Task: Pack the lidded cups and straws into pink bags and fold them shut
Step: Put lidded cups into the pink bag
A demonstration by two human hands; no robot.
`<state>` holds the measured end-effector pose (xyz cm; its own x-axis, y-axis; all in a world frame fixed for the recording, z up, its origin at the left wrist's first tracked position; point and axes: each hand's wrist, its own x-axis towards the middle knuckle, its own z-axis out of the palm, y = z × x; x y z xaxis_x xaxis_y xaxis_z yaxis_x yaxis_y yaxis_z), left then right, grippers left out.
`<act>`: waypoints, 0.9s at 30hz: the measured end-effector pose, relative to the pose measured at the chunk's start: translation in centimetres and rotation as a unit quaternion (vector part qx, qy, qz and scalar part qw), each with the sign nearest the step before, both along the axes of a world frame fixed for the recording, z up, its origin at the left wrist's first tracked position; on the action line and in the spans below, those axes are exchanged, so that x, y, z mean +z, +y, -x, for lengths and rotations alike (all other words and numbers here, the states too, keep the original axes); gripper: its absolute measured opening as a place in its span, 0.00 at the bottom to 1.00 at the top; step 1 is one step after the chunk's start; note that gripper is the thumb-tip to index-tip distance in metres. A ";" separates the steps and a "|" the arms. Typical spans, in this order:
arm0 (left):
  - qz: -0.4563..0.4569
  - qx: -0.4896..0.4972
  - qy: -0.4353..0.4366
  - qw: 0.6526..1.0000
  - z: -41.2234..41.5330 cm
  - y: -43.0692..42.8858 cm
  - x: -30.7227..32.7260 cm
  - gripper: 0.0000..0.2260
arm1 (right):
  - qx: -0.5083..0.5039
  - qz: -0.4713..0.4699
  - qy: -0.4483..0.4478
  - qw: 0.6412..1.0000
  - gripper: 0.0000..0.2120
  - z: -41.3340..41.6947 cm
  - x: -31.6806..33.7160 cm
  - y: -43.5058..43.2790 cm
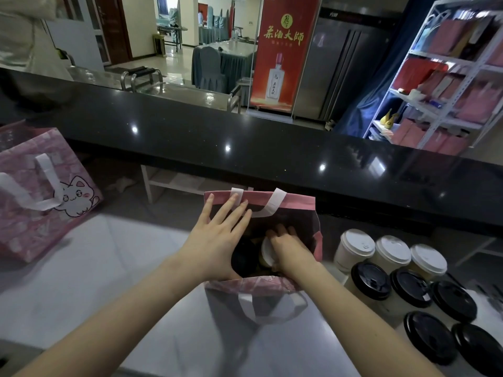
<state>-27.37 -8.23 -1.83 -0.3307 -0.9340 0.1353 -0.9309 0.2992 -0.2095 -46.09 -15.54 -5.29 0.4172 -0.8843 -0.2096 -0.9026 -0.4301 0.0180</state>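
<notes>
Your left hand (217, 240), fingers flat, spreads the bag (299, 198) at frame centre so your right hand (288, 246) can seat a cup (266, 253); whether it grips is hidden.

There is only one camera, worn on the person's head. It looks forward and down from just above and behind the left hand (217, 235) and the right hand (287, 247), so close that both hands sit big in the middle. Its wide look also takes in the black counter (245, 148) just past the hands, and the room far beyond it.
</notes>
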 end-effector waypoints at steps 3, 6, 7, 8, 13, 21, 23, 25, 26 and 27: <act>-0.003 -0.002 -0.004 1.000 -0.1 -0.3 -0.1 0.53 | -0.008 -0.003 0.005 1.000 0.34 -0.5 -0.6 -0.5; -0.001 -0.004 -0.001 1.000 -0.2 -0.8 -0.2 0.52 | -0.004 -0.005 0.019 1.000 0.34 -0.8 -0.8 -1.1; -0.001 -0.006 0.003 1.000 -0.2 -0.9 -0.2 0.52 | -0.001 -0.005 0.023 1.000 0.34 -0.8 -0.7 -1.2; -0.001 -0.009 0.007 1.000 -0.3 -1.1 -0.2 0.52 | 0.003 -0.005 0.024 1.000 0.34 -0.8 -0.6 -1.2; -0.011 -0.006 0.031 0.999 -0.4 -1.7 -0.1 0.57 | 0.008 0.005 -0.023 1.000 0.36 0.2 -0.2 -0.1; -0.012 -0.035 0.058 0.998 -0.7 -2.1 -0.5 0.57 | -0.031 -0.004 0.028 0.999 0.29 -0.8 -0.6 -0.2; -0.013 -0.040 0.061 0.997 -0.9 -2.4 -0.6 0.57 | -0.037 -0.008 0.043 0.998 0.30 -1.1 -0.6 -0.6; -0.018 -0.045 0.068 0.996 -1.1 -2.8 -0.6 0.56 | -0.044 -0.027 0.041 0.998 0.32 -1.4 -0.2 -0.5; -0.024 -0.047 0.076 0.996 -1.3 -3.0 -0.5 0.56 | -0.052 -0.036 0.029 0.998 0.34 -1.4 0.1 -0.4; -0.027 -0.050 0.087 0.995 -1.6 -3.3 -0.4 0.55 | -0.064 -0.036 0.014 0.997 0.36 -1.4 0.6 -0.1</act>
<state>-25.78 -11.54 -2.27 -0.3985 -0.9050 0.1486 -0.9166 0.3988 -0.0292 -44.66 -15.66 -4.73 0.2953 -0.9118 -0.2852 -0.9495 -0.3132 0.0179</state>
